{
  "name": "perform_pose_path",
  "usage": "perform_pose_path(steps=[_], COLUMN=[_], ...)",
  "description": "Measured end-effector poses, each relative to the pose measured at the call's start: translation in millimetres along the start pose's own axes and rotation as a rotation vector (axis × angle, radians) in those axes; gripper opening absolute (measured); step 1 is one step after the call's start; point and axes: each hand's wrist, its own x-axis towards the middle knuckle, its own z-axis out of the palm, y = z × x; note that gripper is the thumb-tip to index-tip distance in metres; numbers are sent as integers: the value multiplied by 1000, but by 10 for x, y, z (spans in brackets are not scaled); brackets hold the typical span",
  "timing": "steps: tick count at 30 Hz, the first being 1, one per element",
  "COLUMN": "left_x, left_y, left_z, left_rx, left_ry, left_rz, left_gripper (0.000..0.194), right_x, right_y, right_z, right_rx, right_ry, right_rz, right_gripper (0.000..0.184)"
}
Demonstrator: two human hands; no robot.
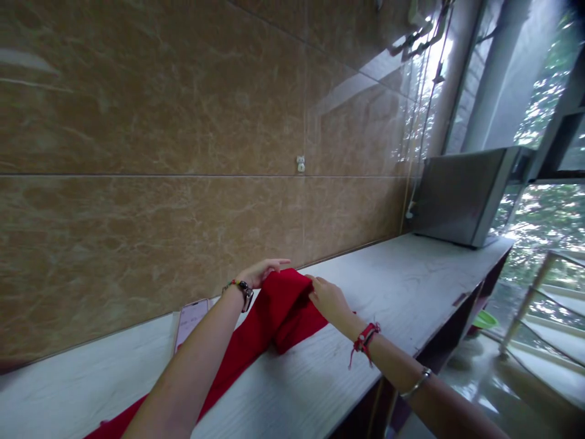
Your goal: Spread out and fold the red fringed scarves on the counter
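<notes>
A long red cloth (274,317) lies along a white wooden counter (388,292) against a brown tiled wall. My left hand (261,272) rests on the far folded end of the cloth, fingers stretched out toward the right. My right hand (326,299) pinches the right edge of that folded end. A watch and a bead band sit on my left wrist; a red string band and a metal bangle are on my right arm.
A phone (191,320) leans against the wall left of my left arm. A grey metal box (461,195) stands at the counter's far right end. A green bowl (484,319) lies below the counter. Windows and a railing are at the right.
</notes>
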Motion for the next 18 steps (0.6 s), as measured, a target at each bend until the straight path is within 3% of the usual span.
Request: perform_pose_path(steps=[4,9,13,18], left_x=[50,86,88,133], left_y=[-89,-91,-109,-179], left_z=[2,59,49,-35], left_rx=[-95,-143,-160,-125], left_ry=[-27,18,68,114], left_rz=[-24,-14,-15,-38], left_gripper=[65,66,62,50], right_x=[-39,1,59,81], right_y=[-22,-87,-42,162], right_z=[62,171,195,117], right_rx=[-2,90,2,-58], right_ry=[-14,92,199,157], right_rz=[44,79,77,-18], right_gripper=[56,74,50,28])
